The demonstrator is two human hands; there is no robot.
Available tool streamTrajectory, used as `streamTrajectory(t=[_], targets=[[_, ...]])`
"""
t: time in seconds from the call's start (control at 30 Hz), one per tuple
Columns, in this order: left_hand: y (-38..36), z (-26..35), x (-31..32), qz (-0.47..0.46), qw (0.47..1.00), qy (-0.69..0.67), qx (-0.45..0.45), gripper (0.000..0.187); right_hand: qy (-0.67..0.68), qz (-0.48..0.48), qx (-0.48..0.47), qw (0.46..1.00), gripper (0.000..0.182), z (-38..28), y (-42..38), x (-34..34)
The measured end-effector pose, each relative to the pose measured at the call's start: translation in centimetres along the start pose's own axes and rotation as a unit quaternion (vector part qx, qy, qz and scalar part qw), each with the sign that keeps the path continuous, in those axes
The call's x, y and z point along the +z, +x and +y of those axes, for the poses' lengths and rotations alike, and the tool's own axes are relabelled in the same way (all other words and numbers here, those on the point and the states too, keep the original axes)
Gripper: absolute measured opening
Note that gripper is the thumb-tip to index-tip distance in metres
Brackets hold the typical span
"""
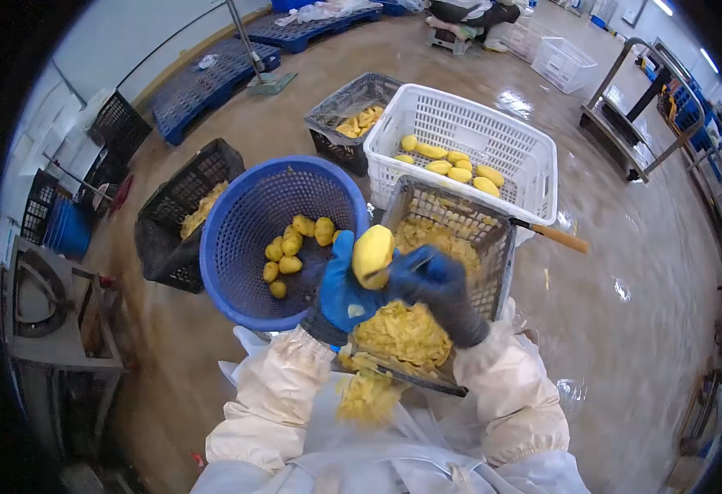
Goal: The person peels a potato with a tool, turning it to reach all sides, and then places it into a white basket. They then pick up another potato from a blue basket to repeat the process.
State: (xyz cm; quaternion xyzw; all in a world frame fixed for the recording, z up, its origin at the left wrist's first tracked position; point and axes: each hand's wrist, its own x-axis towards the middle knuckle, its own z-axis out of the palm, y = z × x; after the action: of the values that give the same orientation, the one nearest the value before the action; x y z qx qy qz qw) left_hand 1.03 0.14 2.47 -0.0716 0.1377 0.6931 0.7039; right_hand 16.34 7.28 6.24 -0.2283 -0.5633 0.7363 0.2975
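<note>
My left hand [342, 284], in a blue glove, is closed around a pale yellow peeled mango [374, 251], held up above the crates. Against the mango's right side is my right hand [431, 284], in a dark blue glove and smeared by motion. Its fingers are curled, and what they grip is blurred and hidden. Beneath both hands, a black crate [493, 284] holds a heap of yellow peelings [404, 333]. More peelings [367, 399] hang over the crate's near edge, against my apron.
Several yellow fruits [291, 243] lie in a blue round basket [217, 263] at left. A white crate [542, 177] holds several peeled mangoes [461, 174]. A wooden-handled tool [560, 238] rests across the black crate's rim. Other black crates [163, 255] stand around on the wet floor [616, 329].
</note>
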Motion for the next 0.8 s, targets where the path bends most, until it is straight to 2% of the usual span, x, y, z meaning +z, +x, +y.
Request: streamTrajectory(t=[0.03, 0.07, 0.1, 0.17, 0.2, 0.27, 0.37, 0.4, 0.47, 0.5, 0.53, 0.6, 0.67, 0.73, 0.77, 0.8], targets=[[0.0, 0.2, -0.6, -0.037, 0.999, 0.011, -0.007, 0.048, -0.125, -0.026, -0.134, 0.983, 0.017, 1.1, -0.1, 1.1], [0.0, 0.4, -1.2, -0.074, 0.997, 0.024, -0.016, 0.049, -0.244, -0.049, -0.264, 0.932, 0.017, 1.9, -0.1, 1.7], [-0.1, 0.3, -0.8, -0.007, 0.999, 0.034, 0.009, 0.047, -0.243, -0.049, -0.263, 0.932, 0.017, 1.8, -0.1, 1.8], [-0.2, -0.1, 0.1, -0.005, 0.999, 0.041, 0.033, 0.045, -0.243, 0.01, -0.214, 0.946, 0.013, 1.1, 0.2, 1.2], [-0.2, -0.2, 0.4, -0.004, 0.997, 0.048, 0.06, 0.044, -0.245, 0.008, -0.215, 0.945, 0.013, 1.1, 0.6, 0.5], [0.0, 0.5, -1.1, -0.009, 0.998, 0.039, 0.043, 0.044, -0.117, 0.185, -0.166, 0.962, 0.012, 1.1, 1.4, -1.4], [0.2, 0.4, -1.7, -0.005, 0.999, 0.024, 0.033, 0.045, -0.043, 0.192, -0.102, 0.975, 0.011, -0.5, 2.4, -3.8], [0.5, 0.3, -1.5, 0.001, 0.999, 0.019, 0.042, 0.046, -0.002, 0.142, -0.086, 0.986, 0.011, 0.0, 1.6, -1.8], [0.6, 0.3, -0.8, 0.004, 1.0, 0.01, 0.026, 0.044, -0.137, 0.006, -0.092, 0.986, 0.012, 2.1, 0.3, 0.7], [0.3, 0.2, -0.7, 0.009, 1.0, 0.001, 0.007, 0.042, -0.21, 0.04, -0.127, 0.969, 0.013, 2.0, 0.6, 0.9], [0.1, 0.0, -0.8, 0.012, 1.0, 0.001, 0.004, 0.042, -0.034, 0.066, -0.03, 0.997, 0.013, 2.5, 1.9, -0.7], [-0.1, -0.1, -0.6, -0.034, 0.998, 0.039, -0.024, 0.043, -0.008, 0.208, -0.077, 0.975, 0.014, 1.9, 4.1, -4.9], [-0.1, 0.3, -0.2, -0.037, 0.998, 0.02, -0.051, 0.044, 0.016, 0.193, -0.098, 0.976, 0.018, 1.4, 4.3, -6.3], [-0.2, 0.4, 0.0, -0.034, 0.999, -0.009, -0.031, 0.053, 0.075, 0.101, 0.022, 0.992, 0.018, -0.3, 2.1, -2.3], [-0.1, -0.2, 1.1, 0.035, 0.999, -0.008, -0.001, 0.054, 0.032, 0.014, 0.011, 0.999, 0.019, 0.0, 1.2, -0.7], [-0.2, -0.4, 0.6, 0.037, 0.999, -0.008, -0.002, 0.054, 0.016, -0.019, 0.014, 1.0, 0.017, 0.9, 1.1, -0.3]])
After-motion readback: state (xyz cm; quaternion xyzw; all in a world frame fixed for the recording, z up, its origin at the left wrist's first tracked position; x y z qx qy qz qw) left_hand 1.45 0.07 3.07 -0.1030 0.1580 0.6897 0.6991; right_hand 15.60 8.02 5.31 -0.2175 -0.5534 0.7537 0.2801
